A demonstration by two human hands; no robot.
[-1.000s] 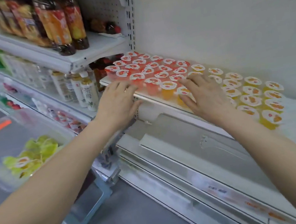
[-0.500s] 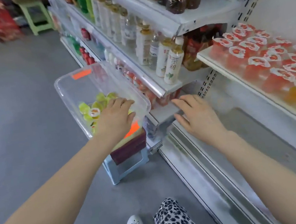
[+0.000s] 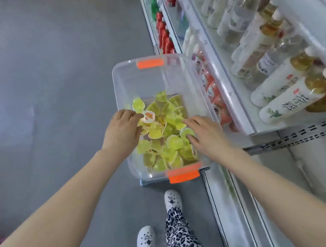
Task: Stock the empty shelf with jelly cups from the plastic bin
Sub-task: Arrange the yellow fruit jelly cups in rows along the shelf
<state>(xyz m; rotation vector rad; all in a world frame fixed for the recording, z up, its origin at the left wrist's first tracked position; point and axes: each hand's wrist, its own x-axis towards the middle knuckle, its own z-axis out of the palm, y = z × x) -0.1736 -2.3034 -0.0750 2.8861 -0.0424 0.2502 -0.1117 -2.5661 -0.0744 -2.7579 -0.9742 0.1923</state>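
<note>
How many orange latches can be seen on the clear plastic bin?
2. One orange latch sits on the far end rim of the plastic bin; the other is on the near end rim. Both long sides show none, so probably none is hidden.

Clear plastic bin, uncovered; orange latches at its 12 and 6 o'clock ends. Yellow-green jelly cups heaped loose in the 6 o'clock half, mostly tipped. One lid-up cup at the heap's 10 o'clock.
</note>
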